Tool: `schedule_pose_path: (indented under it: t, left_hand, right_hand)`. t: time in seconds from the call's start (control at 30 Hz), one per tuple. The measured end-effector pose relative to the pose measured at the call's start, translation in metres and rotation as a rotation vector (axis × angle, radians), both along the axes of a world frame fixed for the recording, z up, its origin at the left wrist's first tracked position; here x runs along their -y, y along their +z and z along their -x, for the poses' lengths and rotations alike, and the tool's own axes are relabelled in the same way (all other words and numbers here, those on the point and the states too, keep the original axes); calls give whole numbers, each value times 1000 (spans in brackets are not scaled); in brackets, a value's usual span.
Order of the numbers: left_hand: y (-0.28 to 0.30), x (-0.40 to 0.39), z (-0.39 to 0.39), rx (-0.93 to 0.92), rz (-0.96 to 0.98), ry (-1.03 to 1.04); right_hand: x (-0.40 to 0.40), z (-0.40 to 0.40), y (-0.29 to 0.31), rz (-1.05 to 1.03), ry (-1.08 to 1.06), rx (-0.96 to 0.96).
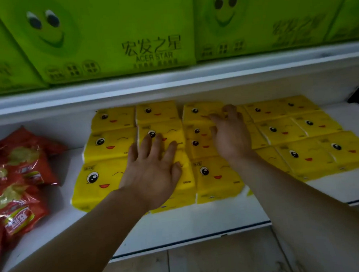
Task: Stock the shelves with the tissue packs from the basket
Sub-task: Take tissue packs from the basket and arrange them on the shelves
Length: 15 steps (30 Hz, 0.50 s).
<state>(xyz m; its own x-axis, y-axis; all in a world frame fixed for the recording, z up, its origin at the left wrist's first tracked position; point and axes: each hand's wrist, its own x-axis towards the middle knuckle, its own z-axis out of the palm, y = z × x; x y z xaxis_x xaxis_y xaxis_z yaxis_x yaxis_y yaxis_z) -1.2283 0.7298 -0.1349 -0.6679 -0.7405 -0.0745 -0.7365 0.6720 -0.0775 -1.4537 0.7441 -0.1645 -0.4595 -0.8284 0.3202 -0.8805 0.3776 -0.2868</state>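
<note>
Several yellow tissue packs (106,177) with cartoon faces lie flat in rows on the white bottom shelf (199,220). My left hand (153,168) rests flat with spread fingers on a pack in the second column from the left. Farther back, my right hand (229,133) lies on the packs of the middle column, its fingers reaching over a rear pack (200,112). More packs (306,154) fill the shelf to the right. No basket is in view.
Large green tissue bundles (106,35) fill the shelf above, whose white edge (171,82) overhangs the packs. Red snack-like bags (20,175) are piled at the shelf's left end. A wood-pattern floor (202,263) lies below the shelf front.
</note>
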Motion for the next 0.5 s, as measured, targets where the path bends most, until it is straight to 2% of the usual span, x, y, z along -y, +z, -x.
schedule_pose_path:
  t: [0.27,0.37,0.5]
  left_hand:
    - [4,4,3,-87,-32,30]
    - [14,3,8,-96,-15,55]
    - [39,-18,28,-217,8,33]
  right_hand:
    - [36,-3,18,-282,44,36]
    - [15,0,28,-333,96,22]
    - [-41,17,51,-303,133,-49]
